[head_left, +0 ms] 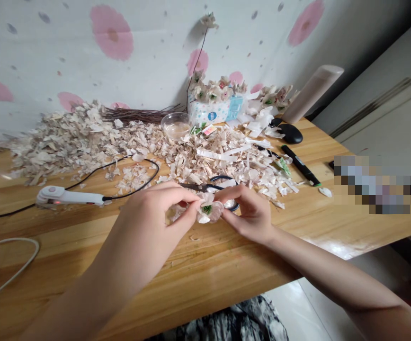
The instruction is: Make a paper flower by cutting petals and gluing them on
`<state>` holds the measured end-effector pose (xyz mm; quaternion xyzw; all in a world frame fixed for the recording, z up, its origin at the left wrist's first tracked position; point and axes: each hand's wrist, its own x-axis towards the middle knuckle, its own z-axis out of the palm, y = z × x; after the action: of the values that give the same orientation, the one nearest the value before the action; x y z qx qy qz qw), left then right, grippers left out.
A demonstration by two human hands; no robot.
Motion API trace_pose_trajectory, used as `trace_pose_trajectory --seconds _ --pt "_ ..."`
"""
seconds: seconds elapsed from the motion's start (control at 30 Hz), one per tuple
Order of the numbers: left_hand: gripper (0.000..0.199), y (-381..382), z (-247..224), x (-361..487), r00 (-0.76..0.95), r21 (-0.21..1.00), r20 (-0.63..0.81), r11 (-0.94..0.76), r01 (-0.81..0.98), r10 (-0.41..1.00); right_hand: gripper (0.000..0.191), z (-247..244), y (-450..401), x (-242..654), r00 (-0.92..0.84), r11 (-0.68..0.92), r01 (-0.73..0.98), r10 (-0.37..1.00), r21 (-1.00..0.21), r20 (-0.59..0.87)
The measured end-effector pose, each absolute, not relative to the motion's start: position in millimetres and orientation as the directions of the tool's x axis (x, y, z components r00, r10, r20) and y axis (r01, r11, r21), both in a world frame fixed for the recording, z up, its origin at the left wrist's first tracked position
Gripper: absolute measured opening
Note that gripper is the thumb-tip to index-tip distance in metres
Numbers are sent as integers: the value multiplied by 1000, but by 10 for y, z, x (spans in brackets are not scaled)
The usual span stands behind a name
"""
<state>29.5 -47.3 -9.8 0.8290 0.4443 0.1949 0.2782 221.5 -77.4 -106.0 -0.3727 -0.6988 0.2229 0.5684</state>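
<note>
The artificial flower (pixel 208 207), pale-petalled with a green centre, is held between the two hands, raised above the near part of the wooden surface (pixel 205 289). The left hand (pixel 156 210) has thumb and forefinger brought together on the left edge of the petals. The right hand (pixel 250 213) has its thumb and forefinger closed on the opposite edge, with a small gap behind the tips. Holding by the rim from both sides appears to keep the green centre uncovered and to spare the thin petals from crushing.

Directly beyond the hands lie black-handled scissors (pixel 192 186), partly hidden by fingers and flower; their position suggests they are kept within easy reach. Left of the left hand rests a white corded device (pixel 81 197) with a red light lit; its exact type cannot be determined.

Farther beyond both hands, a broad heap of pale petals (pixel 70 137) extends across the surface, presumably as loose stock. Behind it are a clear plastic bowl (pixel 175 127) and a bundle of dark stems (pixel 141 115). Flower heads (pixel 212 91) sit on a tissue pack (pixel 205 112), probably to hold them clear of the loose petals. Beyond the right hand lies a black marker (pixel 301 166).
</note>
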Motion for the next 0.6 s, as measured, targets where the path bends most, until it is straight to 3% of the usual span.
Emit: trace_pose_trajectory --seconds 0.6 --pt "11 -564 -59 340 510 578 177 -508 639 842 15 -1074 -785 2205 -69 621 258 776 -740 627"
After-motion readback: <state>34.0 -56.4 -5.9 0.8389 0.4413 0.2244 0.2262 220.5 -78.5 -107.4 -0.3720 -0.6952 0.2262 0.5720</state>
